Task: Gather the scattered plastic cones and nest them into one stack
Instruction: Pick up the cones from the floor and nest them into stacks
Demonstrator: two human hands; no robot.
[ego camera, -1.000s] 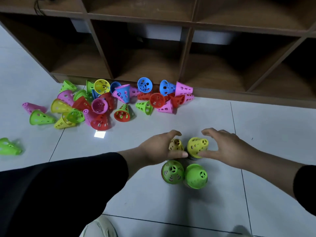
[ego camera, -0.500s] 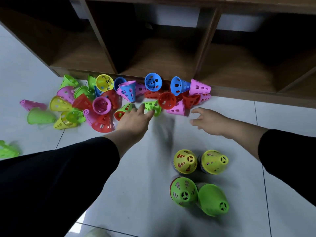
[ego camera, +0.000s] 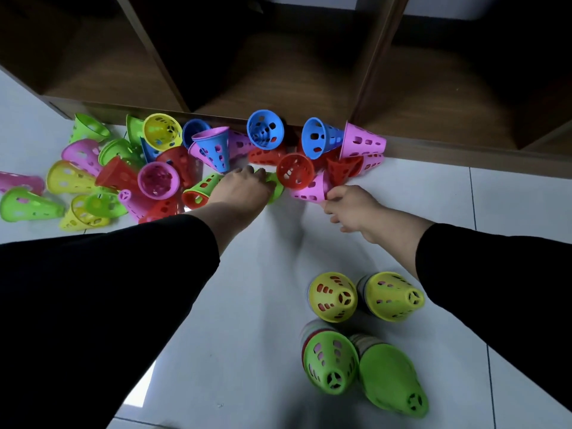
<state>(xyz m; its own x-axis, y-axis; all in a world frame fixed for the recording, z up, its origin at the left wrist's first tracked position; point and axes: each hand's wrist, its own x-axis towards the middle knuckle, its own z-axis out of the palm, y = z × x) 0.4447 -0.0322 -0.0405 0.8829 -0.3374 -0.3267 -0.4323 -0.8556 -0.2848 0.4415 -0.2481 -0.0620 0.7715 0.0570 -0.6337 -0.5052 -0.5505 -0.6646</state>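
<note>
Left hand (ego camera: 240,188) grips a green cone (ego camera: 275,185), mostly hidden beneath it. Right hand (ego camera: 351,207) pinches a pink cone (ego camera: 311,190); its fingertips are hidden. Four stacks (ego camera: 332,297) stand behind both hands.

White tiled floor (ego camera: 253,305): scattered cones (ego camera: 161,168), seemingly four stacks (ego camera: 362,332).

Both hands now on scattered cones (ego camera: 173,168)

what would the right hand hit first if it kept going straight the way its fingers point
The right hand already touches the pink cone lying on its side; just past that is the red cone, probably next, though depth is hard to judge.
</note>
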